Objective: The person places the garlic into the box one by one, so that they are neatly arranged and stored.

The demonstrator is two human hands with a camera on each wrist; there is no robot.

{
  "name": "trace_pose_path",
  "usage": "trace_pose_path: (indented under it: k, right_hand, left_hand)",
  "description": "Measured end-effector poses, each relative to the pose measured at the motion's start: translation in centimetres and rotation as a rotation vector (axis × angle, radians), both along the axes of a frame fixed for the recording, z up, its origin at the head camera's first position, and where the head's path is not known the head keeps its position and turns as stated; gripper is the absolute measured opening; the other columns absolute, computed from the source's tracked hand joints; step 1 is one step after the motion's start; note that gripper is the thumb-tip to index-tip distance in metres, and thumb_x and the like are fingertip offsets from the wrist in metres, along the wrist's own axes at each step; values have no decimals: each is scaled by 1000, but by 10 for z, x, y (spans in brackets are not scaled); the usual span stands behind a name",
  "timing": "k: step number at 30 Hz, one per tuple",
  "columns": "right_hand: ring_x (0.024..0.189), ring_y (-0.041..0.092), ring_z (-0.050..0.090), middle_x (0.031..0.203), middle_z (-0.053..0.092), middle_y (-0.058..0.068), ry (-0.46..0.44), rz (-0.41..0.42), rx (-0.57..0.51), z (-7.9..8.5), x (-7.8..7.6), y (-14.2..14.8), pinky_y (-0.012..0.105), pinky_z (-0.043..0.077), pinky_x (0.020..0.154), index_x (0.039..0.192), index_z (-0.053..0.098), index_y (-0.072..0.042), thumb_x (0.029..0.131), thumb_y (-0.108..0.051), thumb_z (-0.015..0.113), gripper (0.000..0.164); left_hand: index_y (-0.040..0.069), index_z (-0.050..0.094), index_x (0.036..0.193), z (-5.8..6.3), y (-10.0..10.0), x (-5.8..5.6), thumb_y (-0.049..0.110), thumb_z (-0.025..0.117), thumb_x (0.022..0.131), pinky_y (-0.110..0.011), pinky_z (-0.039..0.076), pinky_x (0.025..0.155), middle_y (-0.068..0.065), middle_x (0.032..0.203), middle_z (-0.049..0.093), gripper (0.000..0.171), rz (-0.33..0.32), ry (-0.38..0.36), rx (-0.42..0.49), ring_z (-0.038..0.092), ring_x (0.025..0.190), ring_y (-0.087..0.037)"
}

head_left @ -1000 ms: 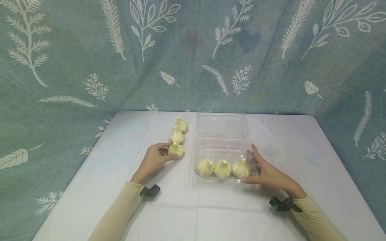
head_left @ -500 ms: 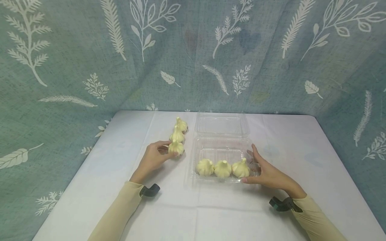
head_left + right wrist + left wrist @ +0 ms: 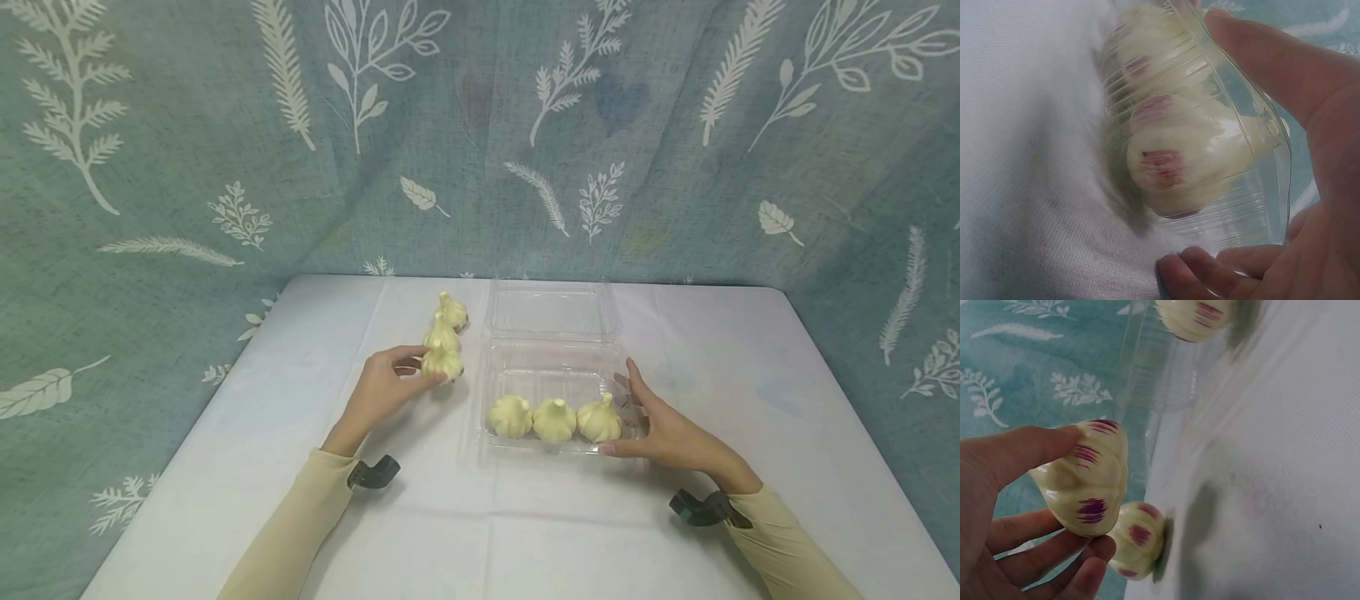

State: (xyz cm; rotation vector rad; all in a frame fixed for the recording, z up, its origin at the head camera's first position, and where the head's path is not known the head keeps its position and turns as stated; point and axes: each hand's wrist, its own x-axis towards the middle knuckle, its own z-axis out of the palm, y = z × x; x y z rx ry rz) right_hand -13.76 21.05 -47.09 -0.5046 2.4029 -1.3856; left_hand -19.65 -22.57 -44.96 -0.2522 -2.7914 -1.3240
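My left hand (image 3: 386, 387) pinches a pale garlic bulb (image 3: 442, 363) between thumb and fingers. In the left wrist view this bulb (image 3: 1088, 481) shows purple streaks and is held up off the white cloth. Another garlic bulb (image 3: 1138, 540) sits on the cloth just beyond it. At the right end of a clear plastic container (image 3: 555, 358), my right hand (image 3: 667, 429) grips the wall, thumb at the front rim and fingers along the side. Three garlic bulbs (image 3: 554, 421) stand in a row along the container's front; the right wrist view shows them through the ribbed wall (image 3: 1204, 125).
Two garlic bulbs, a nearer one (image 3: 442, 335) and a farther one (image 3: 452, 312), stand behind the held bulb. The container's clear lid (image 3: 551, 310) lies folded open toward the back. A leaf-patterned curtain (image 3: 480, 150) hangs behind the white-covered table (image 3: 420, 542).
My left hand has lifted the garlic bulb slightly up and to the right, so it now overlaps the one behind. My right hand and the container have stayed in place.
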Motion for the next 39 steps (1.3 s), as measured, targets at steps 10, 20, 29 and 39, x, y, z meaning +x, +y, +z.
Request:
trace_pose_path:
  k: [10, 20, 29, 39]
  right_hand:
    - [157, 55, 10, 172, 5, 28, 1, -3, 6, -1, -1, 0, 73, 26, 119, 162, -22, -7, 84, -33, 87, 136]
    - [156, 56, 10, 172, 4, 29, 4, -7, 20, 0, -1, 0, 74, 27, 118, 162, -23, -8, 84, -34, 87, 137]
    - [155, 56, 12, 171, 3, 30, 9, -2, 21, 0, 0, 0, 74, 27, 118, 161, -23, -8, 84, -34, 86, 137]
    - [155, 57, 12, 171, 3, 31, 7, -2, 24, 1, 0, 0, 75, 27, 118, 162, -23, -7, 84, -34, 87, 137]
  left_hand:
    - [9, 71, 128, 13, 10, 5, 40, 86, 84, -46, 60, 97, -14, 125, 75, 56, -33, 55, 26, 74, 109, -31]
    - [14, 72, 128, 29, 24, 9, 41, 86, 84, -53, 58, 99, -9, 125, 74, 54, -69, 70, 102, 74, 107, -29]
    - [16, 70, 132, 41, 41, 14, 40, 87, 83, -55, 57, 100, -6, 129, 73, 57, -82, 53, 151, 73, 108, -28]
    - [16, 71, 129, 52, 64, 14, 38, 86, 84, -54, 57, 102, -4, 129, 72, 52, -132, 120, 166, 69, 112, -24]
